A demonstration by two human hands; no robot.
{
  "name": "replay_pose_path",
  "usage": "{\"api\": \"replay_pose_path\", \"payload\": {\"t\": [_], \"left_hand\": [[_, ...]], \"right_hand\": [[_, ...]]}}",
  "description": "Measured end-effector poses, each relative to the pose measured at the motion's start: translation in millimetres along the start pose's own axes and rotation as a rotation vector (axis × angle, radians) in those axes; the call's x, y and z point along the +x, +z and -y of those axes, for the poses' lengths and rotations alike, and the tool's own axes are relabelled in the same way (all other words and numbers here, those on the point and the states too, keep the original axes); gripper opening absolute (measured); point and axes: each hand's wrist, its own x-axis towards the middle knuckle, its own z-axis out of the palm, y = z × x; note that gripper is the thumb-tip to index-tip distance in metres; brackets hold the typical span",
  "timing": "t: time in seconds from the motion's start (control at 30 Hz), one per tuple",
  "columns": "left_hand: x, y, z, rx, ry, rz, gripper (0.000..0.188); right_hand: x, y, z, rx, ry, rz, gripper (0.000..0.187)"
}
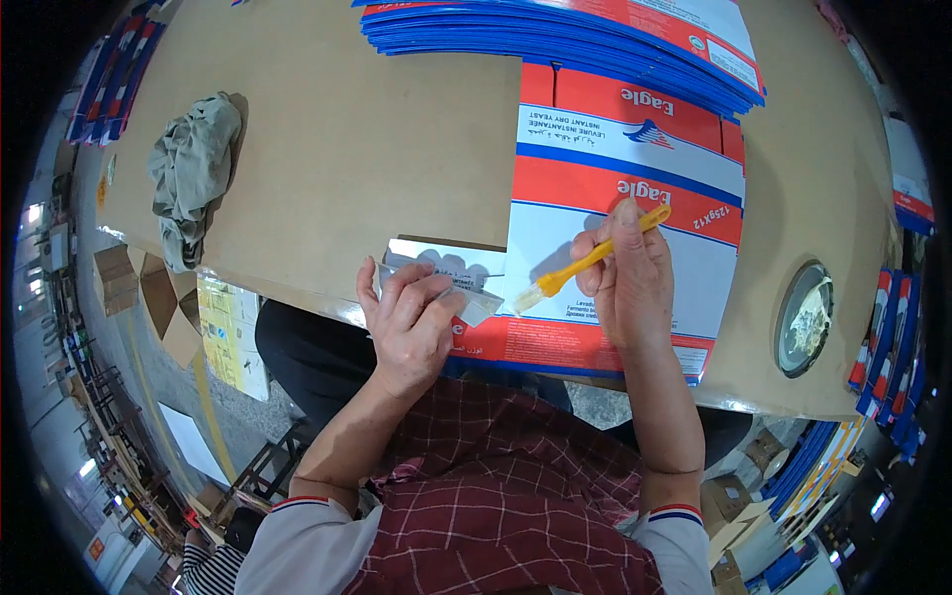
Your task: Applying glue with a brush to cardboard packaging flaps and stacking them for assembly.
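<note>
My right hand (635, 273) grips a small brush (585, 268) by its yellow handle. Its pale bristles point down and left, just above a flat red, white and blue printed carton (625, 169) in front of me. To the left, my left hand (412, 317) has curled fingers around a small clear piece that looks like plastic (481, 304), partly hidden by the fingers. That piece is over the carton's left side, close to the bristles. A white printed flap (421, 252) of the carton shows behind the left fingers.
A thick stack of flat printed cartons (595, 45) lies at the table's far side. A round dark dish of whitish paste (805, 317) sits at the right. A crumpled grey-green cloth (193, 174) lies at the left of the brown tabletop (327, 149).
</note>
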Motion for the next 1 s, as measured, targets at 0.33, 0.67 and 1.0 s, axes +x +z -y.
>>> {"api": "replay_pose_path", "payload": {"t": [0.33, 0.67, 1.0], "left_hand": [[1.0, 0.4, 0.3, -0.006, -0.005, -0.008, 0.017], [1.6, 3.8, -2.7, -0.004, 0.011, 0.020, 0.024], [18.7, -6.8, -15.4, -0.011, 0.137, 0.249, 0.024]], "right_hand": [[-2.0, 9.6, -6.6, -0.155, -0.106, -0.032, 0.036], [-1.6, 1.1, -6.6, 0.023, -0.096, -0.111, 0.034], [8.0, -5.2, -5.5, 0.490, -0.043, -0.201, 0.031]]}}
